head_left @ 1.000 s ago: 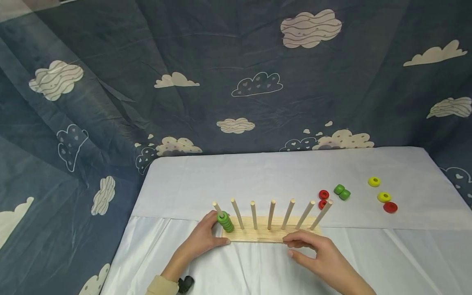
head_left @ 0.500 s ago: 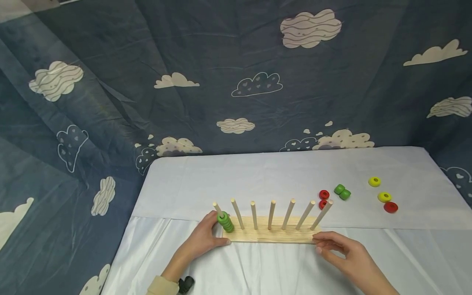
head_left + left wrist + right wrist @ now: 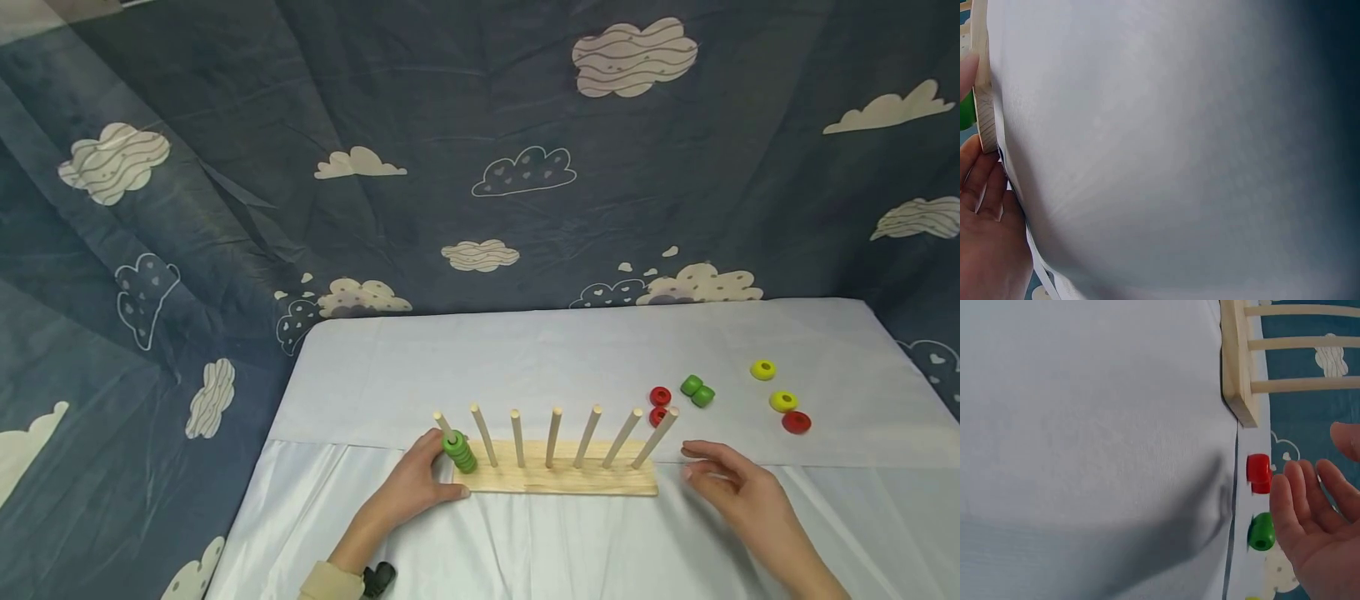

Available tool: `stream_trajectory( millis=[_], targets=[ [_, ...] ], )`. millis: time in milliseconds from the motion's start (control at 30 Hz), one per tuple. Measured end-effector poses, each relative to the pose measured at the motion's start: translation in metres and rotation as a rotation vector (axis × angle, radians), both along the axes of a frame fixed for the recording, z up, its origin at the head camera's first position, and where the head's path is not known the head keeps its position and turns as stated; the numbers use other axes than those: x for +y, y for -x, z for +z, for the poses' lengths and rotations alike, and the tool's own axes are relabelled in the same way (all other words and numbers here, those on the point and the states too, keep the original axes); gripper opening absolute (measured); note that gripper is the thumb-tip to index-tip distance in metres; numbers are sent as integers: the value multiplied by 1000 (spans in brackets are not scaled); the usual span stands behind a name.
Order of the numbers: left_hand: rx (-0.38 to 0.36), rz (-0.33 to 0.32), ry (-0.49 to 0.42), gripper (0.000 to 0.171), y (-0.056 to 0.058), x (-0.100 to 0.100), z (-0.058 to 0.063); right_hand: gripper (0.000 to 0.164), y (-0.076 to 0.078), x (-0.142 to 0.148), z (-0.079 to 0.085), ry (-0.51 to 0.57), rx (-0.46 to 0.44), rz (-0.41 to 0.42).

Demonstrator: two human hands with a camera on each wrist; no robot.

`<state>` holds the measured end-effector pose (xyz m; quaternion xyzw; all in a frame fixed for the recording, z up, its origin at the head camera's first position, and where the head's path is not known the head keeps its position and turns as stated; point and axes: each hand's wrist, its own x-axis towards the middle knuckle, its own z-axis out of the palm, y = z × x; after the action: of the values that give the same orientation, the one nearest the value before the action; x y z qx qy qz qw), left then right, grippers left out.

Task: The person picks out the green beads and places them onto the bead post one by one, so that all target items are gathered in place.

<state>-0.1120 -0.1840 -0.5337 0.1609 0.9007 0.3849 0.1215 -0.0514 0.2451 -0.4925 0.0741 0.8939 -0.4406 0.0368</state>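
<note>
A wooden peg board [image 3: 555,480] with a row of several upright pegs lies in the middle of the head view. Green rings [image 3: 459,452] are stacked on its leftmost peg; the other pegs are bare. My left hand [image 3: 408,485] holds the board's left end, thumb at the front edge and fingers round the far side. In the left wrist view, the fingers lie against the board's end [image 3: 986,119]. To the right of the board, apart from it, my right hand [image 3: 742,492] hovers over the cloth, fingers loosely bent and holding nothing.
Beyond the right hand lie two red beads [image 3: 660,396], two green beads [image 3: 702,396], two yellow beads [image 3: 783,402] and another red bead [image 3: 797,422]. White cloth [image 3: 420,367] covers the table. A dark cloud-print curtain [image 3: 480,217] hangs behind it.
My right hand has moved rightward along the board's front edge and off past its right end. The left hand, board and beads have stayed put.
</note>
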Motion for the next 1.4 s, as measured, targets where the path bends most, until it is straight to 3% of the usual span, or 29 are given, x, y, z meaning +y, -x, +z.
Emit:
stream_trajectory(
  millis=[200,400,633,833,967,1400],
  targets=[
    [-21,3,3,70,0,0,1,42,11,12,-4,-53,103,-41],
    [-20,-3,-3,70,0,0,1,43,29,22,-8,-184,182,-37],
    [-34,5,0,70,0,0,2,50,50,32,-12,-224,128,-47],
    [-28,4,-4,69,0,0,3,48,67,40,-17,-246,160,-36],
    [-35,3,-10,69,-1,-1,2,50,77,42,-21,-255,134,-46],
    [-29,4,-2,69,1,-1,2,53,99,47,-31,-284,49,-11]
  ],
)
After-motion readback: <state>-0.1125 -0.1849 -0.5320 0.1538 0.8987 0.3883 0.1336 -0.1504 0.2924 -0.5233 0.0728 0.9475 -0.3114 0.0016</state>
